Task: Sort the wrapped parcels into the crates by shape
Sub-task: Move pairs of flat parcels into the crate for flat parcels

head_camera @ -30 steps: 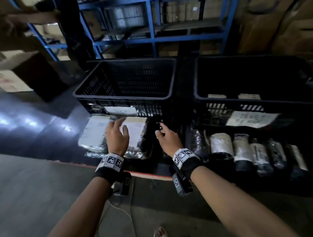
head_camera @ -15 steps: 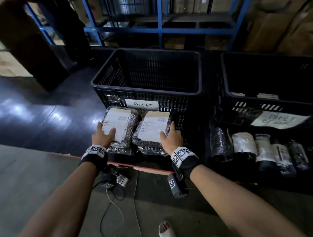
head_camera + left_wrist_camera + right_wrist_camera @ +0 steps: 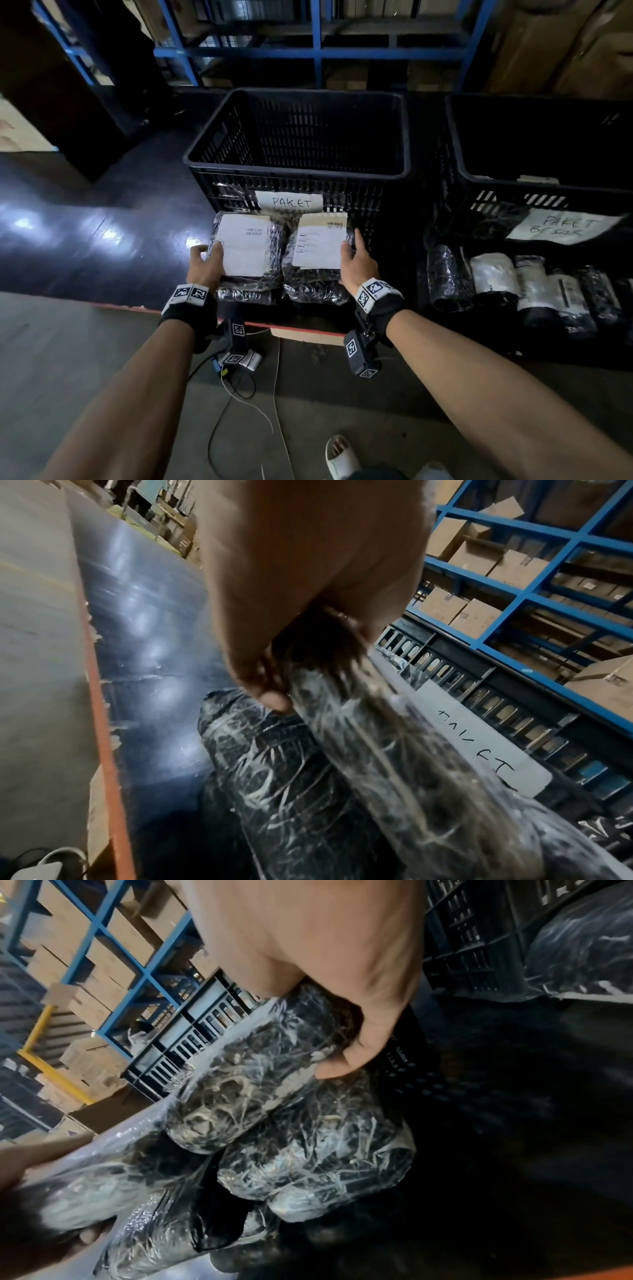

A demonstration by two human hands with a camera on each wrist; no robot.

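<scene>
Two flat parcels lie side by side on the bench, just ahead of the wrists and against the front wall of the left crate (image 3: 298, 137). The left hand (image 3: 205, 265) curls its fingers round the outer edge of the left parcel (image 3: 246, 245); the right hand (image 3: 356, 263) clamps the outer edge of the right parcel (image 3: 318, 245).

To lift well, I judge each thumb should stay on top and the fingers underneath, since the film looks slippery, then raise both clear of the crate rim before letting go.

More parcels lie beneath, their number unclear. The crate's label (image 3: 289, 202) is half covered. The rolls (image 3: 493, 274) to the right are dim.
</scene>
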